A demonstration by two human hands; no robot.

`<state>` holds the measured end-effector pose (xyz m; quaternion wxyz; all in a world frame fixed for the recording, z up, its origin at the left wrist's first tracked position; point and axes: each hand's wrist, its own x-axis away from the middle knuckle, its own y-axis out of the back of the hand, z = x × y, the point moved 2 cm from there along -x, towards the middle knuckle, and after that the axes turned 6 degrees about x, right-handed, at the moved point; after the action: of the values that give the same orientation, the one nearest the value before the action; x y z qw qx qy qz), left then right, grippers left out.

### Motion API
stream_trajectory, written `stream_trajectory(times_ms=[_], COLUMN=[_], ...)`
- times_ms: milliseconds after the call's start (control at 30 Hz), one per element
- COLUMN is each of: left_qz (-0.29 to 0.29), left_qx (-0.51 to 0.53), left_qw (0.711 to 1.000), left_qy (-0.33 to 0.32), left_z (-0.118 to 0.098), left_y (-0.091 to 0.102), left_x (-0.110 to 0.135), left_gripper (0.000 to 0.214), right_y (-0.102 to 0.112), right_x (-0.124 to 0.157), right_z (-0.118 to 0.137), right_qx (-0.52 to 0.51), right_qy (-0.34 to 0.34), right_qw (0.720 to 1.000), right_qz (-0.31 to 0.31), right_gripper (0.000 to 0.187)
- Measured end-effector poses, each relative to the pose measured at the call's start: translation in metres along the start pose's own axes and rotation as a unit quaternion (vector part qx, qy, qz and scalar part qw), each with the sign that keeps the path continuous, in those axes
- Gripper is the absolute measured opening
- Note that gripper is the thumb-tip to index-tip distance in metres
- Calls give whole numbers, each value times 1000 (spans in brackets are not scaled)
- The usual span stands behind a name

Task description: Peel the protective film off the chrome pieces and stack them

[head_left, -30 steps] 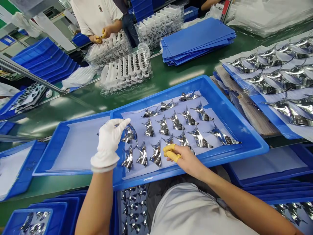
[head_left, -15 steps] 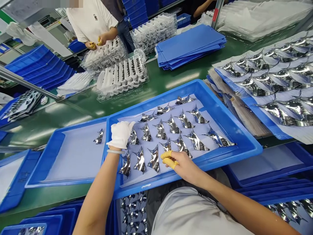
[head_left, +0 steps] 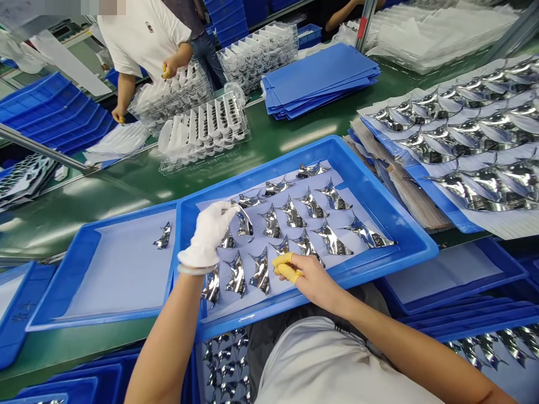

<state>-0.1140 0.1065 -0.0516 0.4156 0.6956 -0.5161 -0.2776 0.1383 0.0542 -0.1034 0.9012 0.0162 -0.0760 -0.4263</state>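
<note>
My left hand [head_left: 210, 230], in a white glove, reaches over the large blue tray [head_left: 391, 244]. Its thumb and fingertips pinch the upper end of a shiny chrome part [head_left: 245, 223]. My right hand [head_left: 301, 272] has yellow finger cots on thumb and forefinger, pressed together over the tray's near side. Whatever lies between those fingertips is hidden. Just behind them is another chrome part [head_left: 281, 246], partly covered. Several similar curved, pointed chrome parts lie in rows on the white liner, among them one [head_left: 260, 272] left of my right hand.
A smaller blue tray [head_left: 54, 303] on the left holds one chrome part [head_left: 162, 235]. Blue sheets [head_left: 315, 76] are stacked at the back, beside clear plastic trays [head_left: 202, 132]. Rows of larger chrome parts [head_left: 467, 188] lie at right. A co-worker [head_left: 143, 39] stands across the bench.
My left hand has moved right and taken hold of a chrome part, whose tilt has changed. My right hand stays nearly in place. The co-worker's hands have moved apart.
</note>
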Motion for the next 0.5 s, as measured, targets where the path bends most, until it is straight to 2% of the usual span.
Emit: stream_trajectory(times_ms=[100,167,233,367,433,500], left_qz=[-19,-43,-52,-19,-11,-16], left_qx=[144,373,506,640,666,665], left_qw=[989,927,860,758,733,732], left_qy=[-36,-21,37,124,140,149], left_z=[-17,-25,-29,-31,-30,-26], left_y=[24,24,10,-31,-43,-48], left_x=[40,70,97,130,137,140], left_gripper=[37,31,27,21,24,30], right_y=[-2,-6,-11,-20,-21,-19], right_x=[-2,-2,-1,4,6,8], right_z=[5,13,25,43,46,46], right_qx=[-65,-122,-177,-268,-297,-306], right_qy=[9,23,42,28,-4,-35], right_qw=[996,992,983,956,946,944], right_qz=[-52,-39,12,116,133,114], right_gripper=[27,32,33,30,31,29])
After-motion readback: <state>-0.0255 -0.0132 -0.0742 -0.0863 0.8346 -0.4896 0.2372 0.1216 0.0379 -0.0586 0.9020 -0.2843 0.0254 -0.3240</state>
